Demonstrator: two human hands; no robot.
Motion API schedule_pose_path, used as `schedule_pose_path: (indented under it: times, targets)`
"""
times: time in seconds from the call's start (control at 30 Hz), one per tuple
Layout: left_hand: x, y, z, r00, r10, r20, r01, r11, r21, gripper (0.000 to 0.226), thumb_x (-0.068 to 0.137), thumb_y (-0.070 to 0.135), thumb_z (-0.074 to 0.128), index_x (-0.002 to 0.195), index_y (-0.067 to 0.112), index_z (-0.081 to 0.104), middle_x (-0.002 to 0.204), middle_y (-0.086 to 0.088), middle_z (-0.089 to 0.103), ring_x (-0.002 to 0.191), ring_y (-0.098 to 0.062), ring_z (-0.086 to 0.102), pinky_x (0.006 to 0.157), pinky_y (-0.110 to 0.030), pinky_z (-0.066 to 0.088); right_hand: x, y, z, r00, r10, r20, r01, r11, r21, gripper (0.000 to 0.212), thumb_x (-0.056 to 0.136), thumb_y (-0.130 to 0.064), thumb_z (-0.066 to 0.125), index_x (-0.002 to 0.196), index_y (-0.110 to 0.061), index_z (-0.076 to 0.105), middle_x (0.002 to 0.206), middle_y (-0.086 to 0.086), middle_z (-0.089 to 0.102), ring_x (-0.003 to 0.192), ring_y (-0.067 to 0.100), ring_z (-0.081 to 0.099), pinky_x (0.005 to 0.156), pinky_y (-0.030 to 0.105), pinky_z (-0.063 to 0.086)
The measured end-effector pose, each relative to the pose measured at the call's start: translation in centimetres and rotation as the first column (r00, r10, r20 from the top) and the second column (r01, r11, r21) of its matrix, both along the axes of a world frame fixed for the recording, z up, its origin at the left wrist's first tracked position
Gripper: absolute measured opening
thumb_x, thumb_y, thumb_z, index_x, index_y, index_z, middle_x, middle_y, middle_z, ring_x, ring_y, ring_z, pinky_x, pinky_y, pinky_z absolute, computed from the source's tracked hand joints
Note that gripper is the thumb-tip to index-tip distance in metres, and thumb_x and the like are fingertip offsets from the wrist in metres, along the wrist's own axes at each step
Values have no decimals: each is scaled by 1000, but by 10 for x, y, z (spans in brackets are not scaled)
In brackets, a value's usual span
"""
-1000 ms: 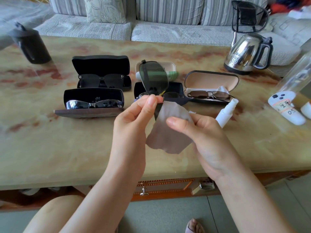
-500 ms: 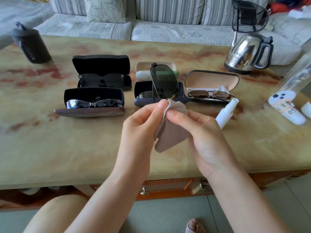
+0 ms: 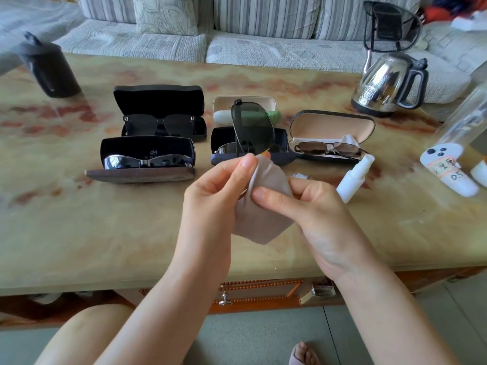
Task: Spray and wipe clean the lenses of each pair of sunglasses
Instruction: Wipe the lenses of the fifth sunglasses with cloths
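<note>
A pair of green-tinted sunglasses [image 3: 252,127] stands on end above the table, one lens up. My left hand [image 3: 218,196] pinches the pair at its lower end. My right hand [image 3: 311,206] grips a beige cleaning cloth [image 3: 263,206] that wraps the lower lens, hiding it. A white spray bottle [image 3: 355,177] lies on the table just right of my right hand. Three other pairs rest in open cases: black ones [image 3: 159,123], mirrored ones [image 3: 147,162] and thin metal ones [image 3: 328,148]. Behind my hands sits an open dark case [image 3: 283,154].
A steel kettle [image 3: 387,83] stands at the back right, a black flask [image 3: 48,68] at the back left. A white labelled object [image 3: 448,172] and a clear bottle [image 3: 466,119] lie at the right edge. A small cream case [image 3: 245,101] sits behind the held glasses. A sofa runs behind the table.
Both hands came together. The cloth, first hanging loose below the glasses, is now folded over the lower lens, and the glasses have shifted slightly right.
</note>
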State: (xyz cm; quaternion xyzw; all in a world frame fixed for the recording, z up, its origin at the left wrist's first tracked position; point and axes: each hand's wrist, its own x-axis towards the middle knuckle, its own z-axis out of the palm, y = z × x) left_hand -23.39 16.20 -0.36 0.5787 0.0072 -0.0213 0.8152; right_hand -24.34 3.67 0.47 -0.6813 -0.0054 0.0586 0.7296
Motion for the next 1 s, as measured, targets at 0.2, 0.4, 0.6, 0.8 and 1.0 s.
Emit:
schedule_pose_path:
  times: [0.2, 0.4, 0.6, 0.8, 1.0]
  targets:
    - [-1, 4, 3, 1000, -16, -22, 15, 999, -38, 31, 76, 38, 59, 96, 19, 75, 98, 3, 76, 85, -11, 69, 68, -23, 55, -1, -7, 4, 999, 42, 3, -42, 997, -61, 26, 64, -28, 75, 83, -9, 77, 75, 5, 74, 72, 12, 68, 65, 18, 52]
    - [-5, -6, 3, 1000, -6, -8, 6, 1000, 4, 35, 73, 41, 62, 93, 17, 77, 94, 0, 75, 87, -9, 65, 76, -25, 49, 3, -3, 2, 999, -45, 13, 44, 997, 63, 22, 68, -30, 81, 85, -16, 79, 84, 6, 75, 84, 15, 67, 74, 21, 51]
    - [-6, -8, 5, 999, -10, -31, 9, 999, -39, 29, 74, 40, 62, 85, 18, 76, 79, 4, 71, 74, -7, 61, 65, -18, 46, 1, 9, 0, 989, -143, -25, 145, 974, 173, 27, 59, -39, 73, 78, -21, 80, 80, -1, 73, 83, 11, 64, 68, 19, 50]
    - [-5, -4, 6, 999, -4, -45, 0, 996, -85, 28, 73, 38, 63, 88, 18, 77, 84, 2, 74, 75, -6, 65, 62, -17, 51, 1, 3, 2, 1000, -31, 3, 31, 997, 75, 26, 63, -35, 77, 82, -17, 78, 77, -1, 73, 76, 8, 64, 65, 17, 49]
    - [-2, 3, 8, 997, -17, -77, 4, 986, -168, 32, 75, 35, 61, 94, 12, 73, 76, -2, 70, 66, -10, 63, 56, -19, 50, -2, -8, 3, 998, 61, 18, -60, 997, -56, 17, 64, -26, 81, 77, -16, 78, 72, 3, 72, 69, 13, 67, 61, 24, 53]
